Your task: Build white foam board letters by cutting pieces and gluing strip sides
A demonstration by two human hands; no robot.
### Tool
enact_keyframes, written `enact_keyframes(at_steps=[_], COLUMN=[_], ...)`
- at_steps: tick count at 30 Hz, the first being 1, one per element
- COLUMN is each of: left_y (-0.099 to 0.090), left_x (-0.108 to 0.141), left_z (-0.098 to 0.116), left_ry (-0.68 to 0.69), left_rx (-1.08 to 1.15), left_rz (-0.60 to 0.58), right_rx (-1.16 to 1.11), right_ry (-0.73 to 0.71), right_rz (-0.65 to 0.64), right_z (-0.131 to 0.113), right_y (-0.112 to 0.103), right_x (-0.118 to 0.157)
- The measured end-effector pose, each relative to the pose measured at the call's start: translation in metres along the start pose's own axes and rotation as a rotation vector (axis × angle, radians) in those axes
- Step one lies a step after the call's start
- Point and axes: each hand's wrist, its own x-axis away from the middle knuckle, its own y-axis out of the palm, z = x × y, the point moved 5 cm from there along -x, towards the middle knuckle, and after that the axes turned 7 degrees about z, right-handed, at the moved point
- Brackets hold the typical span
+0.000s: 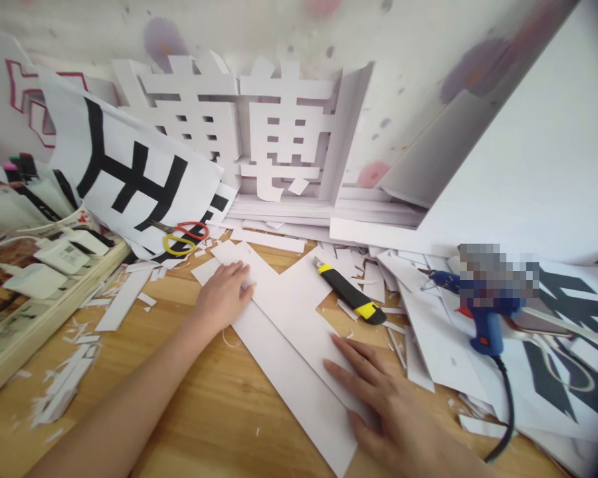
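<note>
A white foam-board piece (pixel 274 299) with angular cut edges lies diagonally on the wooden table. Under its lower left edge shows a long white strip (pixel 284 372). My left hand (pixel 224 295) rests on the upper left end of the boards, fingers bent and thumb apart, pressing down without gripping. My right hand (pixel 379 392) lies spread over the lower right end, fingertips on the top piece and thumb near the strip's edge. A black and yellow utility knife (pixel 351 292) lies just right of the cut piece, touched by neither hand.
Scissors (pixel 179 239) lie beyond my left hand. A power strip (pixel 94 272) with chargers is at left. A blue glue gun (pixel 486 325) with a black cord sits at right. White foam characters (pixel 284 126) stand against the wall. Paper scraps (pixel 64 385) litter the table (pixel 199 411).
</note>
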Motion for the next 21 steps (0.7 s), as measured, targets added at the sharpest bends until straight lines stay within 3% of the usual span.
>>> enact_keyframes(at_steps=[8,21], left_y=[0.01,0.021], left_x=[0.007,0.008], left_z=[0.029,0.03], left_ry=[-0.065,-0.097], left_rx=[-0.109,-0.104], left_rz=[-0.112,-0.125], right_rx=[-0.039,-0.107], right_ry=[0.003,-0.017], right_rz=[-0.032,-0.041], right_z=[-0.002,-0.003], right_y=[-0.005,-0.007], right_x=[0.0,0.0])
